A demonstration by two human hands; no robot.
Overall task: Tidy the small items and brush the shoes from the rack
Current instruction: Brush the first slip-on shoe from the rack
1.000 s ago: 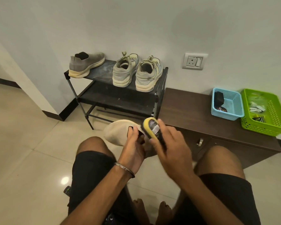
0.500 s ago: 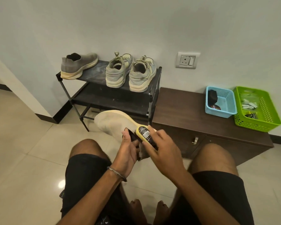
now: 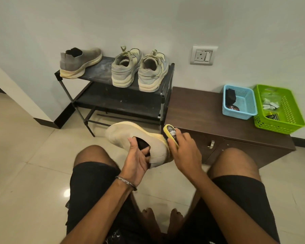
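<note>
Left hand [image 3: 136, 160] gripping beige shoe [image 3: 130, 136] at its collar between the knees, right hand [image 3: 185, 152] clasping yellow brush [image 3: 170, 132] against the heel, bristles hidden, basket contents indistinct

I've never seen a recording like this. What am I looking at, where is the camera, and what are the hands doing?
There is no machine here: the camera sits on a person's head and looks down at their own knees and hands. The left hand grips a pale shoe at its opening. The right hand holds a yellow brush against the shoe's sole edge. Behind stands a black shoe rack with a grey slip-on shoe and a pair of laced sneakers on its top shelf. To the right, a brown cabinet carries a blue basket and a green basket, each holding small items.
</note>
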